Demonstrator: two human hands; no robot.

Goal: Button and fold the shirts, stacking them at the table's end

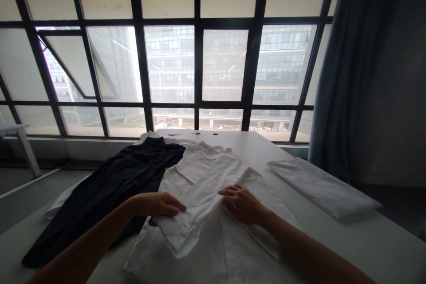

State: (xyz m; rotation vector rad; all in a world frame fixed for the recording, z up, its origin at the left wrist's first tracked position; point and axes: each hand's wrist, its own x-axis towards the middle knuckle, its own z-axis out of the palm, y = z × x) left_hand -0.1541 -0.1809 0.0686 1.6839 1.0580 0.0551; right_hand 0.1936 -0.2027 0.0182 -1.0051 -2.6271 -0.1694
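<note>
A white shirt (203, 164) lies spread on the table, its collar toward the window. Across its front runs a long strip of its cloth that looks like a sleeve (186, 228), with the near end lifted off the body. My left hand (161, 204) is closed on the left edge of this sleeve, thumb on top. On its other edge, the fingers of my right hand (241, 204) pinch the cloth near the shirt's middle. Beneath my right wrist lies more folded white cloth. A dark navy garment (123, 177) is laid flat directly left of the shirt.
The white table (359, 239) reaches toward a large black-framed window (198, 62). A folded white garment (322, 186) lies at its right side. More white cloth shows under the navy garment. A blue-grey curtain (342, 97) hangs at the right; another table (25, 142) stands far left.
</note>
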